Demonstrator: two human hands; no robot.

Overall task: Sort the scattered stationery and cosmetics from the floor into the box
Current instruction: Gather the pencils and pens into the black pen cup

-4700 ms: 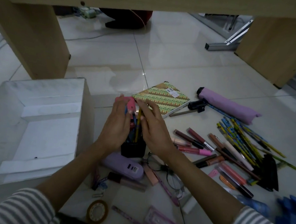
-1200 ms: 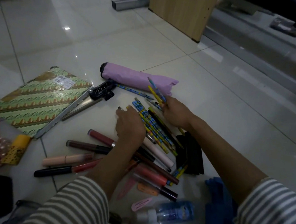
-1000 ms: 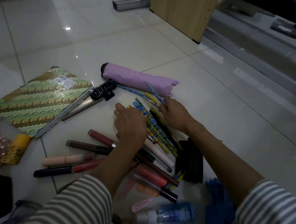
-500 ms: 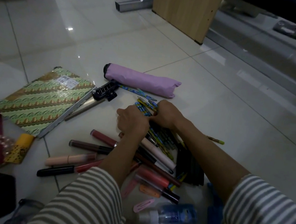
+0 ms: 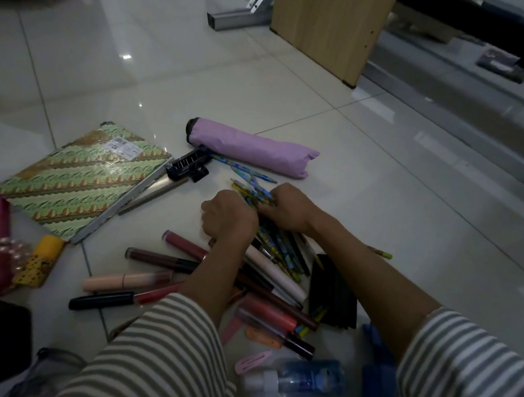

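left hand, right hand; fingers curled round pencils

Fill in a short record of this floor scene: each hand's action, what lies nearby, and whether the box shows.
Left hand: curled on the patterned pencils
Right hand: grips the same pencils
Beyond the hands: purple umbrella, black hair clip
Left side: green notebook
Near side: lip gloss tubes, spray bottle
Apart, at right: one stray pencil
Box: not in view
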